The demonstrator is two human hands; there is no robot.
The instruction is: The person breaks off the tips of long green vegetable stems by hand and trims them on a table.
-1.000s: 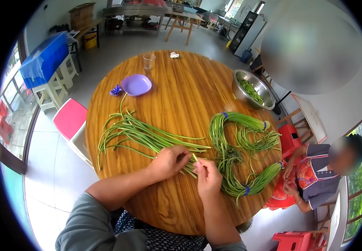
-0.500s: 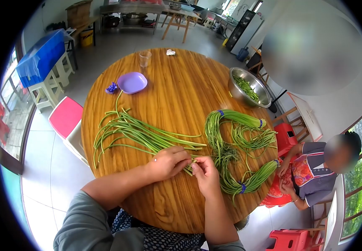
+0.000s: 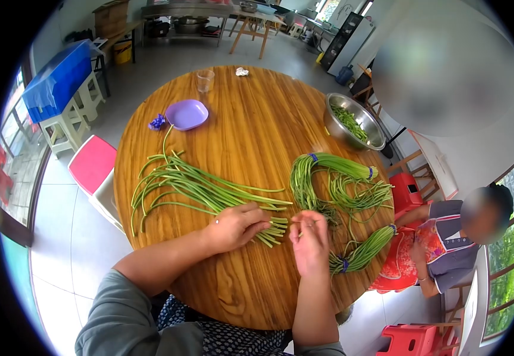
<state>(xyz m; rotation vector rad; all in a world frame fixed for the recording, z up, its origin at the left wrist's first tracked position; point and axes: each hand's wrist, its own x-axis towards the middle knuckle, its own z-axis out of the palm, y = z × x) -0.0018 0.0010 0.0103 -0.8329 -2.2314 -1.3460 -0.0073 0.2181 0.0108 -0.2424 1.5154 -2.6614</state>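
Note:
Loose green garlic scapes lie spread over the left half of the wooden table. My left hand rests on their right-hand portion, fingers curled round some stems; cut ends stick out beyond it. Just to the right, my right hand is raised with its fingers pinched, a tiny greenish bit of scape showing at the fingertips. Beside it are tied bundles: one garlic scape bundle curves at the back with blue bands, another bundle lies nearer the edge.
A steel bowl with cut green pieces stands at the back right. On the far left sit a purple dish, a blue-purple band bunch, a clear cup and crumpled white paper. Another person sits at the right.
My hands were together at the stem ends; my right hand has since moved right, away from my left. The other person's hands have shifted slightly.

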